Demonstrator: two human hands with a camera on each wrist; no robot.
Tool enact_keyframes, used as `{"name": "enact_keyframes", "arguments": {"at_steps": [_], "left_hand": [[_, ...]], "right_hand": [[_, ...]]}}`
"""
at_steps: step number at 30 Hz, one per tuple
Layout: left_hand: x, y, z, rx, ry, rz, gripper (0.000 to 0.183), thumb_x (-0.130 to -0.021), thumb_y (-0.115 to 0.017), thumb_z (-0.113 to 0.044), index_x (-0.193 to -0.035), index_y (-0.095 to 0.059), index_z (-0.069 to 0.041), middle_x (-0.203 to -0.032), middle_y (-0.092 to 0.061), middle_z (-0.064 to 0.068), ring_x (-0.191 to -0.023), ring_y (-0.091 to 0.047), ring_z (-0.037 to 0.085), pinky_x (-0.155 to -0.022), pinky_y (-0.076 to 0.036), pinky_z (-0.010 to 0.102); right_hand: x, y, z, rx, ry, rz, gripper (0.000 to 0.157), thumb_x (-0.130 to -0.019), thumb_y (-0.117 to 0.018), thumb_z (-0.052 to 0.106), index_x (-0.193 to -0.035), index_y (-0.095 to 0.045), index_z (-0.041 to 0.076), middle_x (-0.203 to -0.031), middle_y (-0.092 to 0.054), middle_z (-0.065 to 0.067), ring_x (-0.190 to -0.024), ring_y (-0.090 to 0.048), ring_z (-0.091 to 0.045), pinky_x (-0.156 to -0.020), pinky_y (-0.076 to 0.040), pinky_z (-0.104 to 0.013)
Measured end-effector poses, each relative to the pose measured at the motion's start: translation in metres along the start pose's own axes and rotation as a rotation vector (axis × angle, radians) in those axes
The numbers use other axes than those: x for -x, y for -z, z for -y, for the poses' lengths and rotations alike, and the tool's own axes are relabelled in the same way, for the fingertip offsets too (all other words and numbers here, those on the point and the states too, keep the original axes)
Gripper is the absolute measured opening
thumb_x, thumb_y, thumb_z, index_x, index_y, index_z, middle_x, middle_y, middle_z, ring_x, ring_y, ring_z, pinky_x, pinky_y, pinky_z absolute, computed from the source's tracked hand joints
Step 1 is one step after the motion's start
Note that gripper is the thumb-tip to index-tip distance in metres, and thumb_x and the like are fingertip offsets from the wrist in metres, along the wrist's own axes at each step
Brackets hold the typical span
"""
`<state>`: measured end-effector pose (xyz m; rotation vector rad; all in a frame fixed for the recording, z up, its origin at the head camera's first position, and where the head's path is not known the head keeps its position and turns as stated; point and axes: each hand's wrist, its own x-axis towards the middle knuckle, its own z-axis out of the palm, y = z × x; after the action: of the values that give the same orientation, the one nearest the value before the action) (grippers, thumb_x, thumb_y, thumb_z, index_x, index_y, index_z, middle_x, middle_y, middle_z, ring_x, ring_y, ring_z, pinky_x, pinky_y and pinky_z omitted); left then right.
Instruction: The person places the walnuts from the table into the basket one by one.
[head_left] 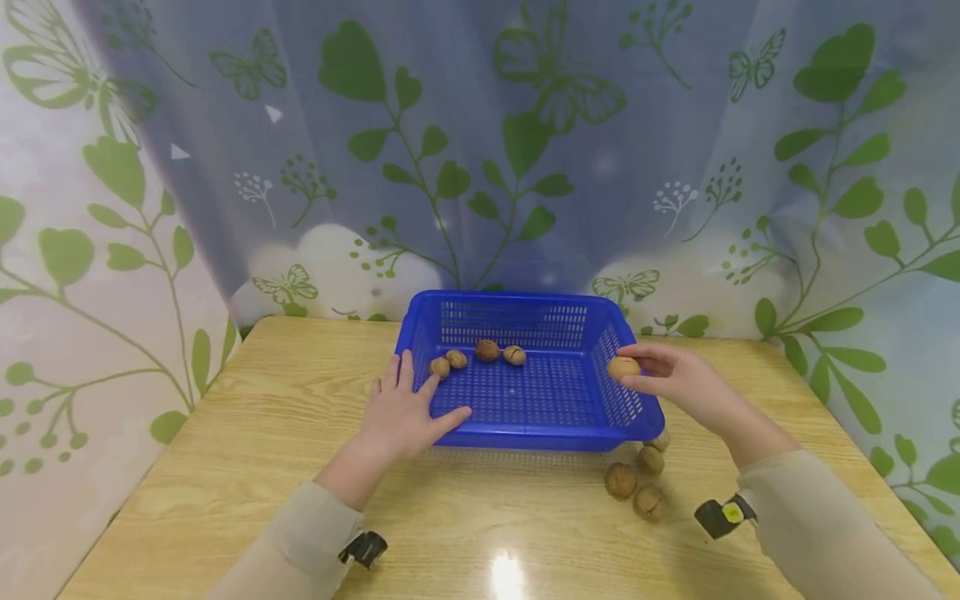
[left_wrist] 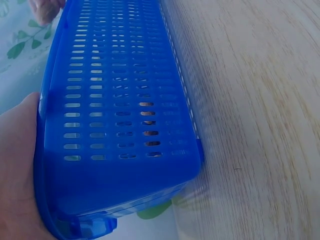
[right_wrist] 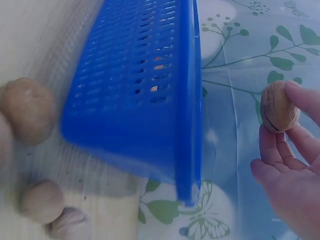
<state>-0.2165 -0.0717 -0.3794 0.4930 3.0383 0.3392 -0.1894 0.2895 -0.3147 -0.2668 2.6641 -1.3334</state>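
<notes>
A blue plastic basket (head_left: 525, 437) with slotted walls stands on the table, and several walnuts (head_left: 487, 351) lie inside it toward the left and back. My left hand (head_left: 401, 417) rests on the basket's front left rim with fingers spread. Over the right rim, my right hand (head_left: 686, 383) pinches a walnut (head_left: 623, 368) between thumb and fingertips. The right wrist view shows that pinched walnut (right_wrist: 279, 107) with a dark crack line, held apart from the basket wall (right_wrist: 125, 100). More walnuts (head_left: 621, 481) lie on the table by the basket's front right corner.
The wooden table (head_left: 300, 375) reaches back to a curtain (head_left: 465, 167) printed with leaves and butterflies, which also hangs at both sides. A dark strap device sits on each wrist, the right one (head_left: 723, 515) with a yellow mark.
</notes>
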Motion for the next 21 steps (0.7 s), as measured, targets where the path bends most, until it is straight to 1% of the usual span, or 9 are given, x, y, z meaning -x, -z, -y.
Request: {"name": "enact_keyframes", "arguments": {"at_steps": [3, 8, 14, 17, 21], "left_hand": [[0.001, 0.002, 0.000, 0.002, -0.001, 0.002, 0.087, -0.084, -0.035, -0.073, -0.145, -0.036, -0.011, -0.151, -0.006, 0.028, -0.138, -0.001, 0.042, -0.105, -0.013, 0.060], [0.001, 0.001, 0.001, -0.008, 0.000, -0.007, 0.086, -0.084, -0.035, -0.073, -0.144, -0.037, -0.011, -0.150, -0.007, 0.029, -0.138, -0.003, 0.042, -0.105, -0.014, 0.060], [-0.002, 0.000, 0.000, -0.017, -0.009, -0.025, 0.087, -0.084, -0.034, -0.075, -0.144, -0.038, -0.012, -0.150, -0.008, 0.028, -0.138, -0.004, 0.042, -0.105, -0.015, 0.061], [-0.002, -0.001, 0.000, -0.016, -0.017, -0.034, 0.087, -0.084, -0.034, -0.074, -0.144, -0.038, -0.011, -0.150, -0.009, 0.029, -0.138, -0.005, 0.043, -0.104, -0.015, 0.061], [0.000, -0.003, 0.002, -0.014, -0.007, -0.034, 0.086, -0.084, -0.036, -0.073, -0.143, -0.039, -0.011, -0.150, -0.010, 0.029, -0.138, -0.004, 0.043, -0.105, -0.014, 0.061]], "right_hand": [[-0.015, -0.002, 0.005, 0.003, 0.008, 0.008, 0.061, -0.087, -0.066, 0.035, -0.135, -0.047, 0.002, -0.138, -0.044, -0.020, -0.126, -0.041, -0.035, -0.098, -0.037, -0.050], [-0.041, -0.004, 0.011, 0.021, 0.019, 0.005, 0.058, -0.087, -0.066, 0.033, -0.135, -0.048, 0.004, -0.138, -0.044, -0.018, -0.126, -0.041, -0.033, -0.099, -0.036, -0.050], [-0.071, -0.009, 0.016, 0.000, 0.033, -0.004, 0.054, -0.090, -0.064, 0.025, -0.134, -0.047, -0.001, -0.132, -0.050, -0.021, -0.120, -0.048, -0.033, -0.100, -0.035, -0.049], [-0.086, -0.011, 0.017, 0.009, 0.022, -0.012, 0.053, -0.089, -0.065, 0.025, -0.134, -0.048, 0.001, -0.131, -0.052, -0.019, -0.120, -0.048, -0.032, -0.100, -0.035, -0.048], [-0.108, -0.016, 0.016, 0.033, 0.009, 0.000, 0.054, -0.088, -0.065, 0.030, -0.134, -0.050, 0.006, -0.132, -0.052, -0.015, -0.121, -0.047, -0.030, -0.100, -0.034, -0.049]]}}
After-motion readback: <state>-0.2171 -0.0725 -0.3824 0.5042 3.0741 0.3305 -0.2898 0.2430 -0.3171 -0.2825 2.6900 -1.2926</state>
